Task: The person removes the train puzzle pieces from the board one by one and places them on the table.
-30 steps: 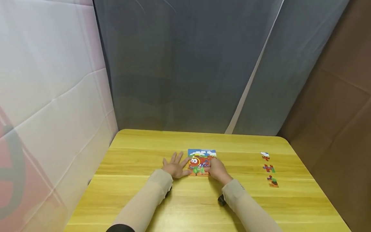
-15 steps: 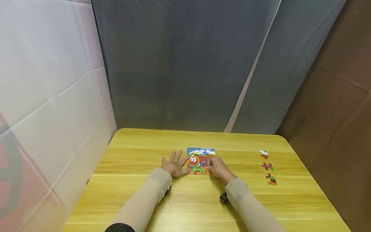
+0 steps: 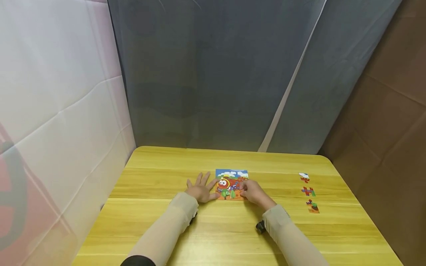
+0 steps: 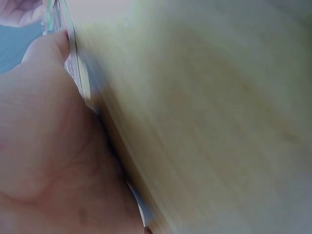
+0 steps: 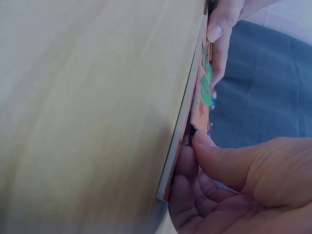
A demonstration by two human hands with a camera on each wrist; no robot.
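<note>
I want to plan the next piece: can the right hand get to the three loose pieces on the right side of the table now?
Probably yes, once it lets go. The right hand is pinching a piece at the puzzle board, and only bare table lies between it and the loose pieces.

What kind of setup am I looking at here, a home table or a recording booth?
Likely a makeshift recording booth: a yellow wooden table hemmed in by a grey cloth backdrop, a white sheet and a brown board, with only the puzzle and loose pieces.
</note>
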